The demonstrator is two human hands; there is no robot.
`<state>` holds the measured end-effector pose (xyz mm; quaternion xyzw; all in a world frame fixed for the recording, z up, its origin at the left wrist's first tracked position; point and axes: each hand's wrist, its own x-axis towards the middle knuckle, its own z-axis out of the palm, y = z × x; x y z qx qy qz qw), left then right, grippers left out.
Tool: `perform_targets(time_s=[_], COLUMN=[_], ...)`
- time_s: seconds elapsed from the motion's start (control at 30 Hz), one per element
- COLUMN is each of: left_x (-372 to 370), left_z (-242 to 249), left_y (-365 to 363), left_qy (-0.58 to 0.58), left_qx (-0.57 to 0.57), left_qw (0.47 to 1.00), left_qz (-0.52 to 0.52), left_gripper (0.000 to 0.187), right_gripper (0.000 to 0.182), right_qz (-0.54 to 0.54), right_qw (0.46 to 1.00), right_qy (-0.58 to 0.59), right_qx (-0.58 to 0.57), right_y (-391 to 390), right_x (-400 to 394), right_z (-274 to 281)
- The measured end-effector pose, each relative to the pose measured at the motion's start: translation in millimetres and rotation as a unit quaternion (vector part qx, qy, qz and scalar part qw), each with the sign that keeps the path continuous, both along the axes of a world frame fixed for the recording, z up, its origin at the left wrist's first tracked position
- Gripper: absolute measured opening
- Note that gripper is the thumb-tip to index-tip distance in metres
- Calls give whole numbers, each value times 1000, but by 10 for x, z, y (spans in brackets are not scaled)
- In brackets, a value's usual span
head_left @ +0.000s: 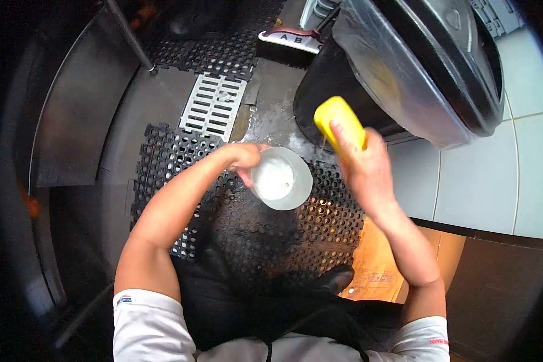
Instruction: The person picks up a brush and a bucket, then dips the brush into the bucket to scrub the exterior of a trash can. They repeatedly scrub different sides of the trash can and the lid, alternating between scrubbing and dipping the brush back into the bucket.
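Note:
My left hand (246, 160) grips the rim of a white translucent container (301, 184), which has whitish, foamy-looking contents inside. The container is tilted so that its opening faces me. In my right hand (365, 166) is a yellow sponge (339, 117), raised to the right of the container and apart from it. My fingers are wrapped round the sponge's lower end. Thin drips seem to hang below it.
A black trash bin (326, 90) with a clear liner (392, 78) stands at the upper right. A broom head (291, 45) leans beside it. Perforated black mats (163, 160) and a white drain grate (213, 107) cover the wet floor. Cardboard (374, 259) lies at right.

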<state>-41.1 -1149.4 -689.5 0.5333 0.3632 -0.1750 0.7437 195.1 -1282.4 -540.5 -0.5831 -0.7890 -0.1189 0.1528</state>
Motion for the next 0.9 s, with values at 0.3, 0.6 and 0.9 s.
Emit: perform_targets(time_s=[0.3, 0.6, 0.9], left_x=[-79, -168, -364], left_z=[-108, -58, -23], left_y=[-461, -662, -111], left_qy=[25, 54, -5], left_qx=[29, -35, 46], left_qw=[997, 989, 998], left_qz=[-72, -136, 47], left_gripper=[79, 84, 73], right_gripper=[27, 40, 50], right_qz=[-54, -62, -70], right_qw=[996, 991, 977], right_qy=[0, 86, 169], right_qx=[-78, -78, -110], right_y=[215, 125, 19], right_x=[350, 525, 617], right_z=[-1392, -930, -607])
